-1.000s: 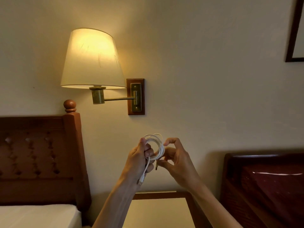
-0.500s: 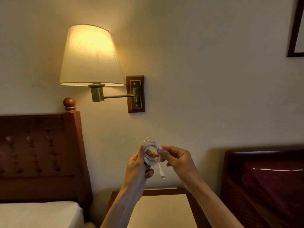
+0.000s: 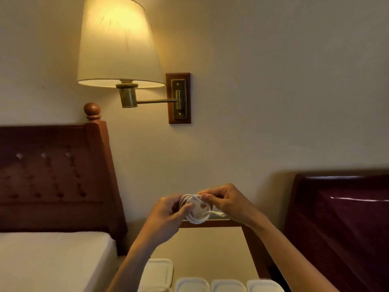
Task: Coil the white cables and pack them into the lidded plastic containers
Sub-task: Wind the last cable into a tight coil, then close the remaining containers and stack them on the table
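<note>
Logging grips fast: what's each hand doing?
Left hand: grips the white cable coil.
Right hand: pinches the same coil's top.

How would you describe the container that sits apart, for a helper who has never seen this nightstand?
Find the nightstand between the two beds. Three lidded containers line its near edge; the container set apart lies left of them, farther back and beside the left forearm.

Bedroom: bed headboard [image 3: 52,178], wall lamp [image 3: 120,43], nightstand [image 3: 210,249].
</note>
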Tool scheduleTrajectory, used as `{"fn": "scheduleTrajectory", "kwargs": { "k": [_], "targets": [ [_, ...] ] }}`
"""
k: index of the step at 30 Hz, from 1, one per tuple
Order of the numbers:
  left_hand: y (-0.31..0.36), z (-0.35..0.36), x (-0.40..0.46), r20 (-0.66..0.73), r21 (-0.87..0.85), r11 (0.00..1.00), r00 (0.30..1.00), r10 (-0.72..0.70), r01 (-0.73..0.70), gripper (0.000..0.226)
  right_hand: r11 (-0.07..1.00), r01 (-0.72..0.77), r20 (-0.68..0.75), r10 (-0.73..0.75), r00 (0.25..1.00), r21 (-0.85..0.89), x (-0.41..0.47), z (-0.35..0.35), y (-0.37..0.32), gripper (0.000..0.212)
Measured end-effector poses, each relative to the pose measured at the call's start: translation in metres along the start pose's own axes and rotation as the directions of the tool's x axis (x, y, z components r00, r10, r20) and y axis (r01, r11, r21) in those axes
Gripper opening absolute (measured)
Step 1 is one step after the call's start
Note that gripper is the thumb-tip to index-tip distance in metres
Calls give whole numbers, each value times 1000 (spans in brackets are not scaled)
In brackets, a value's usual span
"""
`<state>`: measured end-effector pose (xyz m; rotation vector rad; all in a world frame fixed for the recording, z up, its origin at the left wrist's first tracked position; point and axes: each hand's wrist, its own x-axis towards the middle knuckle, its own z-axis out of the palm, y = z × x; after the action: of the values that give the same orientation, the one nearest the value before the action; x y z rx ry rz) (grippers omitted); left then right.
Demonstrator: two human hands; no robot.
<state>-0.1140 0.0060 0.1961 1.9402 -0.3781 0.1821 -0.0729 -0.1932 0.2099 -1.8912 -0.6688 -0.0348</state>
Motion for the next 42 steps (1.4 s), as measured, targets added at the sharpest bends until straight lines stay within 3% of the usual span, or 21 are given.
{"fn": "scheduleTrajectory", "kwargs": {
  "k": [5,8,11,14,17,20,24,30,35,42],
  "targets": [
    [-13,22,-6,-350,-172,976,918,-185,131,26,964,-98,38,92,995,248,-9,8,16,36],
    [-26,34,-8,-450,-346,929,845,-289,133,24,910,-96,77,71,994,403,-25,30,29,57],
    [-34,50,-13,-456,-470,871,806,-378,143,21,920,-58,-102,105,989,387,-33,65,33,43],
    [-42,57,-28,-386,-472,859,829,-405,200,17,968,-20,-353,110,929,250,-35,92,39,26],
    [-61,45,-43,-263,-321,883,864,-430,342,23,984,-64,-359,121,925,169,-38,105,52,19],
    [-84,28,-57,-295,-85,938,891,-345,335,40,980,-173,-232,192,954,100,-41,115,69,15],
    [-114,26,-81,-319,21,946,899,-300,323,17,955,-297,-121,294,948,-10,-48,148,91,22],
    [-173,20,-127,-349,122,898,866,-359,422,15,905,-410,-48,407,912,-117,-64,208,120,15],
    [-213,7,-155,-331,416,824,908,-257,385,16,865,-423,20,444,896,-269,-69,248,137,22],
    [-247,7,-180,-312,578,733,927,-208,359,16,797,-345,73,434,898,-496,-76,278,154,21]
  ]
}}
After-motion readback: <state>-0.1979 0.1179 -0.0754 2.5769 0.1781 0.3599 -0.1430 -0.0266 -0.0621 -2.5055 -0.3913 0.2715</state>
